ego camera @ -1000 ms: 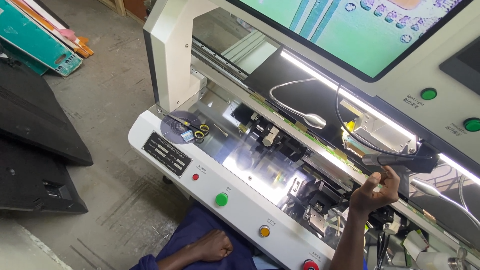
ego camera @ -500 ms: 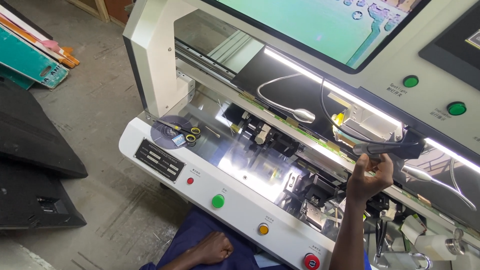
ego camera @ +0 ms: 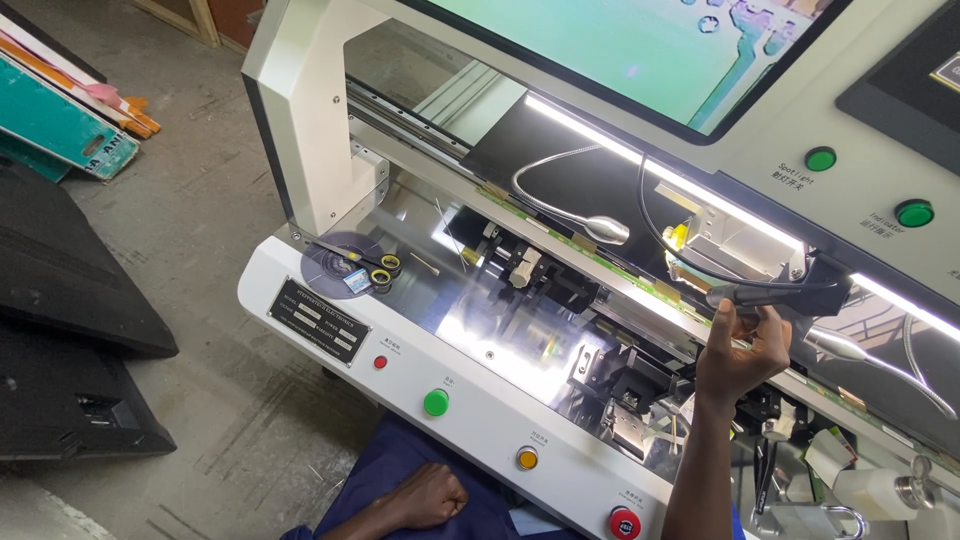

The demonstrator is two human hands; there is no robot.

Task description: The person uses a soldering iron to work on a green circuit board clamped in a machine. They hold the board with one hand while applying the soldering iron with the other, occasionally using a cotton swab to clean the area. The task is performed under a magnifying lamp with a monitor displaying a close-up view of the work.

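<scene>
Overhead, right hand (ego camera: pixel 742 352) grips black probe (ego camera: pixel 770 293).

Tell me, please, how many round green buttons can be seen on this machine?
3. One green button sits on the white front panel between a red and an amber button; two more are on the upper panel right of the screen. Others may lie outside the frame.

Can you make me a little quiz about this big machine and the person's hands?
1. True or false: the right hand grips a dark wand-shaped tool on a cable.
2. Where is the left hand? A) on the green button B) resting as a fist on the lap C) holding the scissors
3. What colour is the round button nearest the right arm?

Key: 1 true; 2 B; 3 red.
</scene>
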